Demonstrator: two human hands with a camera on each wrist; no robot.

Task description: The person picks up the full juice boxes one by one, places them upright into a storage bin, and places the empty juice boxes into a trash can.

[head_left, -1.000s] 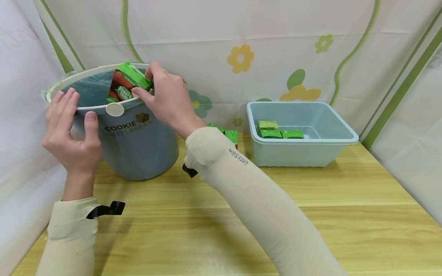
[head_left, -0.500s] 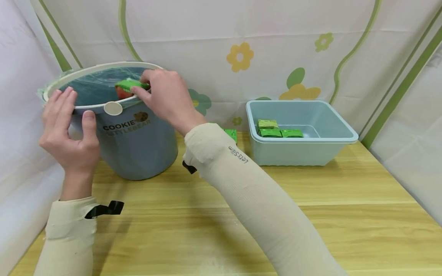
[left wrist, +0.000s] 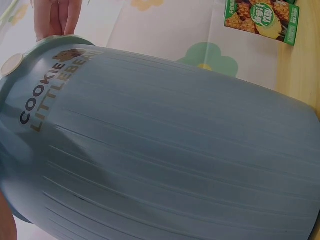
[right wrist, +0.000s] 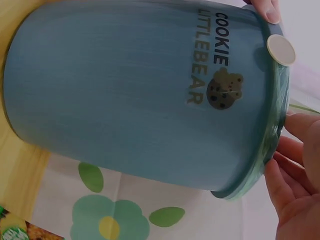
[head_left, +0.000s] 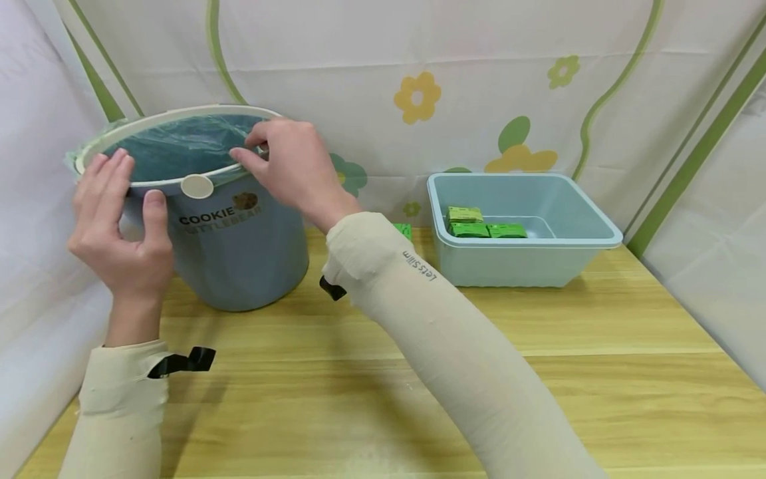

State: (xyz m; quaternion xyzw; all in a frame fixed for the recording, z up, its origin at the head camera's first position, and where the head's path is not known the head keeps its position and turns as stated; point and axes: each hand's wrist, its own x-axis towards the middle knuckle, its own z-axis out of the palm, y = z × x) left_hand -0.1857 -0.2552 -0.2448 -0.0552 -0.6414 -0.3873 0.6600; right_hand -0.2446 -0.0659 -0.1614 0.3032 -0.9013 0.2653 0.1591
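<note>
A blue-grey bin lettered COOKIE LITTLEBEAR stands at the left, with a cream rim and a thin green plastic liner folded over its top. My left hand rests at the near left of the rim, fingers straight and thumb against the outer wall. My right hand is at the right side of the rim, its fingers loosely bent and thumb apart from them, with nothing seen between. In the right wrist view, its fingertips lie right beside the lined rim. The bin's bottom is hidden.
A light blue basin to the right holds several small green boxes. Behind my right forearm, another green box partly shows; in the left wrist view, a box with a pineapple picture stands near the bin. A patterned curtain hangs behind.
The green box with a strawberry picture that my right hand held over the rim has gone down into the bin, out of sight. My left hand has stayed at the rim.
</note>
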